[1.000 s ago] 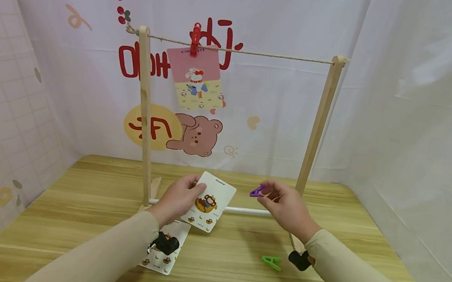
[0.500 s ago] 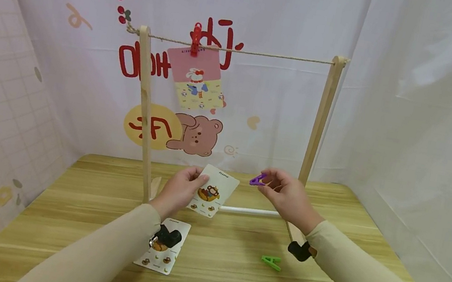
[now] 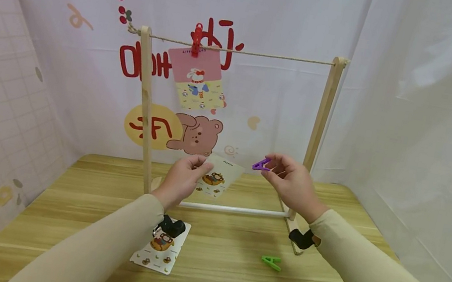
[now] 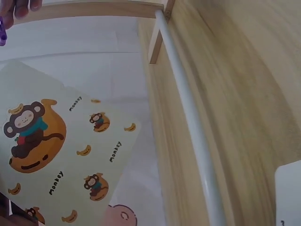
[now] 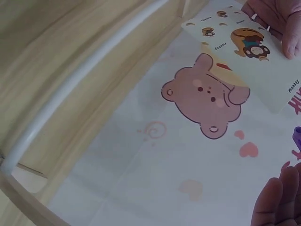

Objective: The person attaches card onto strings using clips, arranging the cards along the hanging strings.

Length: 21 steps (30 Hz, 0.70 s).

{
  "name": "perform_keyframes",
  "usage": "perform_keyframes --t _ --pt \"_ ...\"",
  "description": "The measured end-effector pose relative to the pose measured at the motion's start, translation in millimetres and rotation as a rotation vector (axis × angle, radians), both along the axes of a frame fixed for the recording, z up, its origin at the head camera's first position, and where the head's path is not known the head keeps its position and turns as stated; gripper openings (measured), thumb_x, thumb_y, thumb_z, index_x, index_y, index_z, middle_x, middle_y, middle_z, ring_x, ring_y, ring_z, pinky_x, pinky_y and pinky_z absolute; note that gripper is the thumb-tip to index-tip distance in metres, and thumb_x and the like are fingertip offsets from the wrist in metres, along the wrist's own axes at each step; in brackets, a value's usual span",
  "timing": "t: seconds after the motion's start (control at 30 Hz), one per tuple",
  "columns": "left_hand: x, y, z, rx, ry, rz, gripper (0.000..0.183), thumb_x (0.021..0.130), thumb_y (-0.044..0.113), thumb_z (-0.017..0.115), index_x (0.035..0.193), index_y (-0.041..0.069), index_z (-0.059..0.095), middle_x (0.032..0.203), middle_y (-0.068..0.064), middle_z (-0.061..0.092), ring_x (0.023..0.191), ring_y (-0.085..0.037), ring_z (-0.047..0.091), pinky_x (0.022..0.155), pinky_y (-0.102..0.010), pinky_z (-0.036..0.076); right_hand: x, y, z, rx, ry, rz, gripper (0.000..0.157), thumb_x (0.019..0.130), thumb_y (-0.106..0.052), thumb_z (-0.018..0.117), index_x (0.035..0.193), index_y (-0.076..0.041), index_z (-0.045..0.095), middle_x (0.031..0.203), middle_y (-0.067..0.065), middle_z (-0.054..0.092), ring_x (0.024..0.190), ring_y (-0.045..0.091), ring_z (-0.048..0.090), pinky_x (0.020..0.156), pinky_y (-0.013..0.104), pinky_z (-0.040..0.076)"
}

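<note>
My left hand [image 3: 184, 176] pinches a white monkey card [image 3: 219, 178] by its left edge, thumb on the printed face. The card is tilted and held above the table, also large in the left wrist view. To its right, my right hand [image 3: 291, 180] pinches a small purple clothespin [image 3: 261, 164] between thumb and fingers, apart from the card. Above both hands a twine line [image 3: 277, 57] runs between two wooden posts. A red clothespin [image 3: 197, 40] clips a pink and yellow rabbit card [image 3: 198, 80] to the twine.
A second monkey card [image 3: 163, 253] lies on the table under my left wrist. A green clothespin [image 3: 271, 262] lies front right on the table. The rack's white bottom rod [image 3: 236, 210] spans between the wooden posts [image 3: 318, 132]. A printed curtain [image 3: 277, 109] hangs behind.
Both hands have risen and moved away from me, the left carrying the monkey card and the right the purple clothespin. More of the card on the table shows now.
</note>
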<state>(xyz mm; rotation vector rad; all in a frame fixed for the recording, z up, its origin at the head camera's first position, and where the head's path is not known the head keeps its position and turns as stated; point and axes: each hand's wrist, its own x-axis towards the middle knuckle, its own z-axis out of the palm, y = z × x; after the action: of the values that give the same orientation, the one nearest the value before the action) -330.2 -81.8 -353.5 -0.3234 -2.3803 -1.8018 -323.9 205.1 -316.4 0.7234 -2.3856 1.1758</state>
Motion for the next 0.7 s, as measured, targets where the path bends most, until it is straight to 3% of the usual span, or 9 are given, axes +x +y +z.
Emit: perform_keyframes --t 0.13,0.43,0.53,0.67,0.7 --pt "-1.5 2 9.8 0.007 0.008 -0.007 0.027 0.107 0.034 0.064 0.118 0.013 0.075 0.113 -0.006 0.075 0.104 -0.019 0.065 0.09 -0.036 0.051 -0.2 -2 12.4 -0.006 0.023 -0.001 0.025 0.098 -0.005 0.073 0.123 -0.003 0.069 0.099 0.013 0.074 0.083 0.02 0.068 0.074 0.02 0.056" --pt "-7.1 5 33.4 0.075 0.045 -0.013 0.028 0.105 0.034 0.067 0.118 0.011 0.077 0.115 -0.006 0.072 0.105 -0.022 0.053 0.095 -0.04 0.043 2.9 -6 41.4 -0.038 0.075 0.013 0.023 0.099 -0.005 0.071 0.122 -0.004 0.069 0.097 0.014 0.072 0.077 0.017 0.066 0.07 0.019 0.054" --pt "-8.9 5 42.3 0.103 0.038 -0.024 0.03 0.105 0.035 0.067 0.119 0.011 0.077 0.117 -0.006 0.073 0.134 -0.018 0.049 0.111 -0.04 0.041 2.7 -8 49.7 -0.044 0.097 0.018 0.023 0.099 -0.006 0.071 0.122 -0.004 0.069 0.096 0.014 0.072 0.078 0.015 0.065 0.071 0.019 0.054" --pt "-11.4 6 54.8 0.153 0.03 -0.054 0.032 0.105 0.036 0.066 0.123 0.011 0.076 0.114 -0.006 0.077 0.137 -0.019 0.058 0.112 -0.04 0.048 3.2 -10 60.9 -0.065 0.113 0.021 0.023 0.099 -0.005 0.071 0.122 -0.004 0.069 0.097 0.015 0.072 0.078 0.016 0.065 0.071 0.018 0.053" --pt "-12.0 6 57.8 0.171 0.025 -0.061 0.032 0.105 0.036 0.066 0.124 0.012 0.075 0.112 -0.007 0.078 0.126 -0.02 0.066 0.106 -0.038 0.053 3.8 -11 63.9 -0.069 0.118 0.02 0.024 0.099 -0.005 0.071 0.123 -0.003 0.069 0.097 0.015 0.072 0.078 0.016 0.065 0.071 0.018 0.053"
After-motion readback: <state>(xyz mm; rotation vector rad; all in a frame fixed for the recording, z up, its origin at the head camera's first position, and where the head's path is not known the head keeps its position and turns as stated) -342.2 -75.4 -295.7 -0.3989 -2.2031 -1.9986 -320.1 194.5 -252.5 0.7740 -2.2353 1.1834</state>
